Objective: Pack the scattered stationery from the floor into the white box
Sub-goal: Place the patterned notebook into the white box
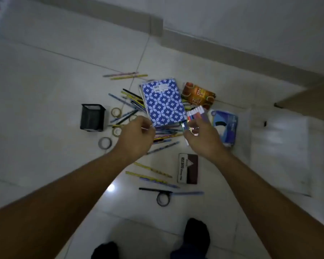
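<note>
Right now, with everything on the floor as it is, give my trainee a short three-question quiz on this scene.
1. True or false: the black pen holder stands left of the blue notebook.
2. What does the right grip hold? A the pen holder, B the markers, C the notebook.
3. Fill in: the label on the notebook reads ___.
Key: 1 true; 2 B; 3 100.

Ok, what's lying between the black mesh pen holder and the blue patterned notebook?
In the head view, a tape roll and a fan of loose pencils lie between the pen holder and the notebook.
</note>
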Available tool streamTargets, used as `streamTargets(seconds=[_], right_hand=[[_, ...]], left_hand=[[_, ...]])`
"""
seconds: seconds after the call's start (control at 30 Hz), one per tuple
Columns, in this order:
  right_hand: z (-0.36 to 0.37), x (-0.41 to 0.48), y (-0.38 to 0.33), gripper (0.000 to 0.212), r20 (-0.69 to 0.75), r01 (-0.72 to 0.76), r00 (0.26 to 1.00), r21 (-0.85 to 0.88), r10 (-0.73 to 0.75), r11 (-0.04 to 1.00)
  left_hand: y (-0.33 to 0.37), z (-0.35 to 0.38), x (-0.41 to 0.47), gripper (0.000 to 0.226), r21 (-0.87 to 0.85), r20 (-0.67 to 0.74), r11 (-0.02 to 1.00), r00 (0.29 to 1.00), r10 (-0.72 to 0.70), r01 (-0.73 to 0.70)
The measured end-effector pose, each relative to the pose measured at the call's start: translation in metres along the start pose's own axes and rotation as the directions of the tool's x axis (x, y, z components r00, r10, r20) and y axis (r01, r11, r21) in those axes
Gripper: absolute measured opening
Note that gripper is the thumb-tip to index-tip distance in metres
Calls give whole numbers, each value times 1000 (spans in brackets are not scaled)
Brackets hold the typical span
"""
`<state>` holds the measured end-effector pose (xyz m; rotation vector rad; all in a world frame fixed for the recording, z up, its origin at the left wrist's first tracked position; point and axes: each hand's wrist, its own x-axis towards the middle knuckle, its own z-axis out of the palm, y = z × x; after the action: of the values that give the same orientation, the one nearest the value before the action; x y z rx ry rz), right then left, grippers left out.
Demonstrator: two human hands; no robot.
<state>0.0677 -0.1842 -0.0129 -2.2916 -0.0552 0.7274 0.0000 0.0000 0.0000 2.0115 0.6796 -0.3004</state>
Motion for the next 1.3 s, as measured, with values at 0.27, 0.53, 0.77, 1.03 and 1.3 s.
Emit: streamTargets(seconds=[0.27, 0.53, 0.77, 1.03, 1.3], right_hand=[[63, 133, 65, 35, -112, 34, 993, 2, -34, 999], [76, 193, 78, 76, -183, -24, 979, -537, -88, 843], [68, 196, 65, 57, 85, -115, 989, -98, 124, 989], [72, 175, 61, 47, 219, -217, 970, 579, 107, 786], [36, 135, 74, 27, 214, -170, 977, 706, 22, 687]], left_hand=[[-82, 63, 123, 18, 0, -99, 1000, 995, -30, 30], [-84, 87, 192, 29, -233, -32, 960, 986, -166, 154], [-71, 77, 188, 13, -460, 47, 841, 954, -297, 285], [-73, 71, 172, 29, -607, 4, 763, 961, -278, 223], [-53, 92, 125, 30, -554, -71, 831, 991, -111, 53]])
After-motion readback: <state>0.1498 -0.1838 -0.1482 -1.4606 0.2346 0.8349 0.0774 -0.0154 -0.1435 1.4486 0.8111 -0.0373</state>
